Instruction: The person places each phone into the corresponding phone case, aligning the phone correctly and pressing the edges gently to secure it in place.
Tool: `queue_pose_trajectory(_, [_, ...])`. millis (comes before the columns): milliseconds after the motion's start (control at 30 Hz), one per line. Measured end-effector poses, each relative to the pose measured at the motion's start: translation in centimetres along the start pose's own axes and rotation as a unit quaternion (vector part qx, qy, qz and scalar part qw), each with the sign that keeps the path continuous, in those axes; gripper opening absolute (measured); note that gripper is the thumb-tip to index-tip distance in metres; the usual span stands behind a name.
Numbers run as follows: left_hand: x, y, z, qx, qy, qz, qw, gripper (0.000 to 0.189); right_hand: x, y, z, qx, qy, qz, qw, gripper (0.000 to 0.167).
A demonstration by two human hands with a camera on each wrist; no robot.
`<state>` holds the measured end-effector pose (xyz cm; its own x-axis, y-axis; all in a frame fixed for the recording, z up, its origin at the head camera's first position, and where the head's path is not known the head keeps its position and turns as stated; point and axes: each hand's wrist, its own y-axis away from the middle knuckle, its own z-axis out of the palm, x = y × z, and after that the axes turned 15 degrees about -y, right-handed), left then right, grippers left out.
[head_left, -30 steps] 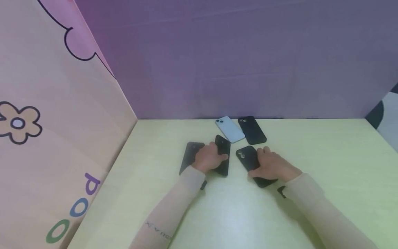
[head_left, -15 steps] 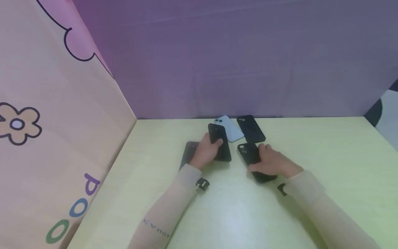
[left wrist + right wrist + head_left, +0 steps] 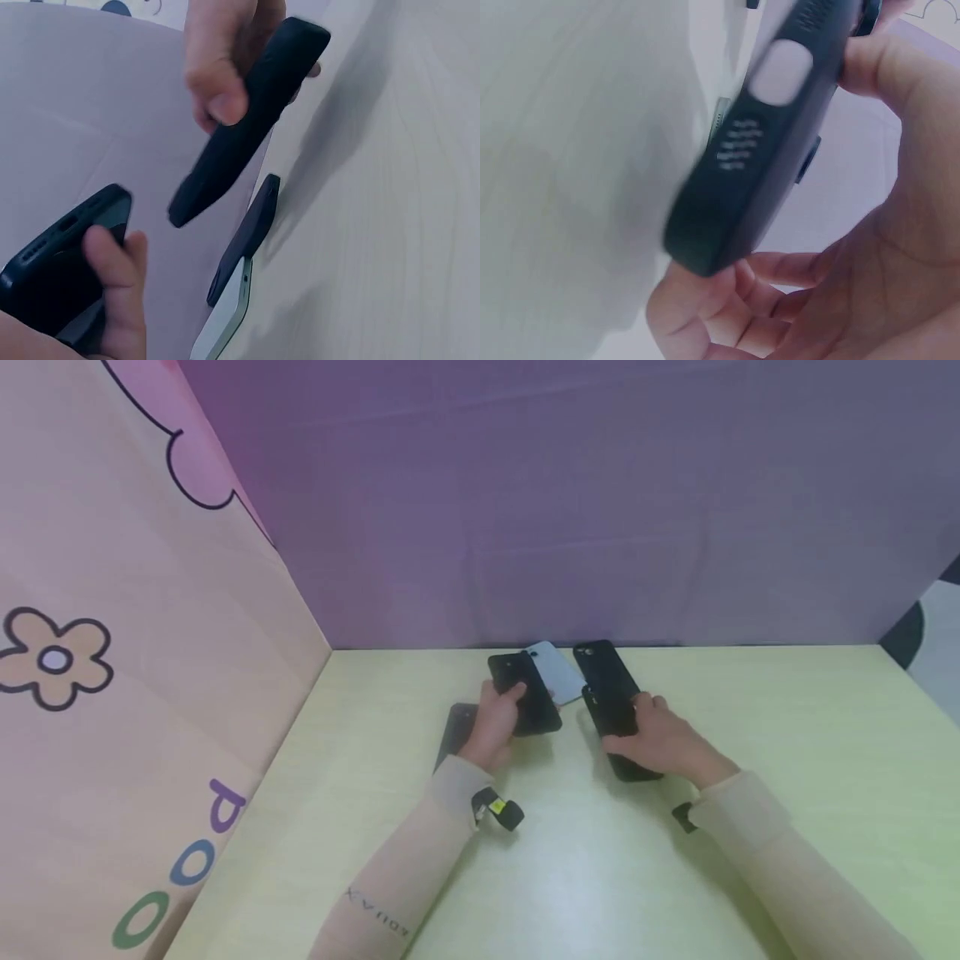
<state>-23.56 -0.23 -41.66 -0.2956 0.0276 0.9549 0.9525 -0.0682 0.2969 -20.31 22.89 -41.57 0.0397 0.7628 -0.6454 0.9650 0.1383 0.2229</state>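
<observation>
My left hand [image 3: 493, 724] grips a black phone [image 3: 538, 706] by its left side, thumb across its upper face. The phone is raised over the table; its port edge shows in the left wrist view. With thumb and fingers on opposite sides, my right hand [image 3: 666, 742] holds a black phone case [image 3: 742, 157] that has an oval opening and rows of small holes along its end. It is lifted and tilted, casting a shadow below. Behind them lie a light blue phone [image 3: 558, 675] and another black case or phone [image 3: 602, 662] with a camera corner.
A dark grey flat slab [image 3: 454, 732] lies on the pale table [image 3: 570, 868], partly hidden by the left hand. A purple backdrop [image 3: 585, 527] rises at the back edge, and a patterned panel [image 3: 150, 652] stands at the left.
My left hand has lifted the black phone and moved it back and slightly left. My right hand has raised the black case off the table, its top now overlapping the rear black one.
</observation>
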Motion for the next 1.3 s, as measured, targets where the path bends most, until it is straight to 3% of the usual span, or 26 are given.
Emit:
queue_pose_trajectory(167, [0.1, 0.0, 0.3, -0.038, 0.115, 0.020, 0.9925, 0.040, -0.5, 0.2, -0.9, 0.031, -0.020, -0.005, 0.9993, 0.097])
queue_pose_trajectory(400, [0.0, 0.0, 0.7, -0.107, 0.190, 0.068, 0.9736, 0.051, -1.6, 0.6, -1.6, 0.047, -0.071, -0.015, 0.9963, 0.103])
queue_pose_trajectory(500, [0.0, 0.2, 0.6, -0.161, 0.214, 0.084, 0.9599, 0.059, -1.8, 0.6, -1.8, 0.056, -0.098, -0.029, 0.9931, 0.106])
queue_pose_trajectory(600, [0.0, 0.5, 0.5, -0.216, 0.242, 0.078, 0.9427, 0.063, -2.0, 0.7, -1.8, 0.066, -0.113, -0.042, 0.9905, 0.106])
queue_pose_trajectory(767, [-0.2, 0.6, 0.5, -0.261, 0.258, 0.079, 0.9266, 0.058, -2.1, 1.1, -1.9, 0.083, -0.118, -0.053, 0.9882, 0.104])
queue_pose_trajectory(967, [-0.2, 0.7, 0.7, -0.267, 0.251, 0.096, 0.9257, 0.056, -2.2, 1.4, -2.0, 0.088, -0.122, -0.055, 0.9871, 0.104])
queue_pose_trajectory(1300, [-0.2, 0.7, 0.9, -0.228, 0.230, 0.098, 0.9411, 0.058, -2.3, 1.4, -2.1, 0.095, -0.130, -0.064, 0.9848, 0.102])
